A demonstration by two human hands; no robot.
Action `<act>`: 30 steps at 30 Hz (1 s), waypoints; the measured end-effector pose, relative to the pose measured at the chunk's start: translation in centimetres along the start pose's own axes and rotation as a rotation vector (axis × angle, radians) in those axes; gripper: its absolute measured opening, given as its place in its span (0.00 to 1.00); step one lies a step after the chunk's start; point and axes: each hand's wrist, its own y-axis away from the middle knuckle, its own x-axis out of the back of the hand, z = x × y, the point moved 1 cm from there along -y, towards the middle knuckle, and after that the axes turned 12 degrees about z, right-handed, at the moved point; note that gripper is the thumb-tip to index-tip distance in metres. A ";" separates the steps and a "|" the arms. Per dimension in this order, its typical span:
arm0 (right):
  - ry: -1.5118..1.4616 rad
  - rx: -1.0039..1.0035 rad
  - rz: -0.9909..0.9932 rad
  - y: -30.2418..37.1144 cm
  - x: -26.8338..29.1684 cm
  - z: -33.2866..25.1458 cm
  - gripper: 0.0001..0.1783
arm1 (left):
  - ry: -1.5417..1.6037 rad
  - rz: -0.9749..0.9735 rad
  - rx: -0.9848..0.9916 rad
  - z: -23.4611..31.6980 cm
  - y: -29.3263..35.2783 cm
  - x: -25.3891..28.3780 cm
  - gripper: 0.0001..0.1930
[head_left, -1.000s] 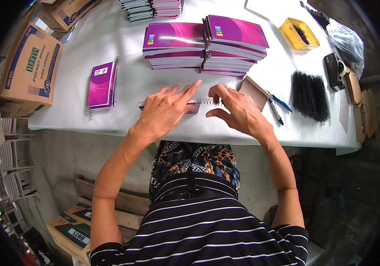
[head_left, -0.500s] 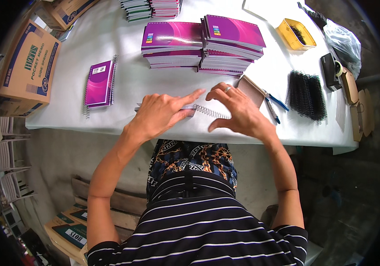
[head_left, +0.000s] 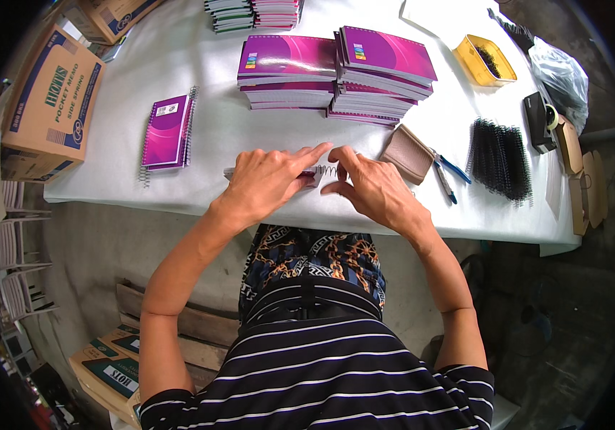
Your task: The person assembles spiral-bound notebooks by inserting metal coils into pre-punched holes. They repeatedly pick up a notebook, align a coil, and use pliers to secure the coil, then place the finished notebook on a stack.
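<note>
My left hand (head_left: 258,179) is closed over a small notebook (head_left: 310,173) at the table's near edge, its index finger stretched to the right. Most of the notebook is hidden under that hand. From its right end sticks out a wire spiral coil (head_left: 327,172). My right hand (head_left: 379,188) curls around this coil, thumb below and fingers above, a ring on one finger. The coil's far end is hidden inside the hand. Just beyond my right hand lies a brown textured pouch (head_left: 409,154), with blue-handled pliers (head_left: 452,169) beside it.
Stacks of purple notebooks (head_left: 289,59) stand at the table's back middle. Purple notebooks with coils (head_left: 167,133) lie left, near a carton (head_left: 56,100). Right are a pile of black coils (head_left: 499,161), a yellow tub (head_left: 476,61) and a tape dispenser (head_left: 539,122). A bench (head_left: 185,326) stands below.
My right hand has moved left toward the notebook and curled around the coil, so less of the coil shows. My left hand stays on the notebook. The whole view has shifted slightly.
</note>
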 end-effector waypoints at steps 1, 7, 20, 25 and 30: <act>0.003 0.065 0.099 0.0 -0.3 0.0 0.09 | 0.007 0.002 0.003 0.0 0.0 0.0 0.26; -0.115 0.157 0.019 0.4 0.2 1.7 0.09 | -0.021 -0.093 -0.160 -1.0 0.6 -0.1 0.26; 0.495 -0.155 -0.129 1.3 3.1 5.8 0.43 | -0.059 -0.043 -0.158 -1.0 1.4 0.7 0.27; 0.708 0.287 -0.088 2.7 3.0 8.5 0.50 | 0.037 -0.142 -0.253 -1.9 1.4 0.6 0.31; -0.173 0.024 -0.194 -1.0 5.5 7.1 0.38 | -0.087 0.128 -0.183 -2.0 1.6 0.3 0.37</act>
